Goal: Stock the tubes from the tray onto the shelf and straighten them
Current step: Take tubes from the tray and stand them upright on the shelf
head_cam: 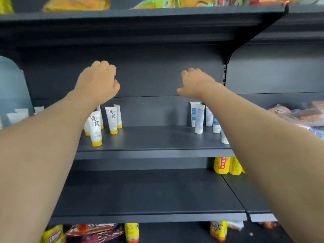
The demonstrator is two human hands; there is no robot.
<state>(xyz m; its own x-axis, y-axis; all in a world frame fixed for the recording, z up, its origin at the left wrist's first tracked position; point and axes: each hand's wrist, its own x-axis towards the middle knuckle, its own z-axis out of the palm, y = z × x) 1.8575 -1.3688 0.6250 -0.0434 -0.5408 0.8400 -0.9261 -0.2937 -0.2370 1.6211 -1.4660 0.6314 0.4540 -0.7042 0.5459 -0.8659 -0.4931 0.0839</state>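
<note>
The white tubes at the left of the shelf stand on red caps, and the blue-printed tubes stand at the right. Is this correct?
Not quite. In the head view the white tubes at the left of the shelf stand on yellow caps, not red. The blue-printed tubes do stand at the right.

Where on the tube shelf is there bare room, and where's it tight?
Bare: the middle of the tube shelf, between the yellow-capped tubes on the left and the blue-and-white tubes on the right. Crowded: both those clusters. The lower shelf looks bare except yellow packets at right rear.
</note>
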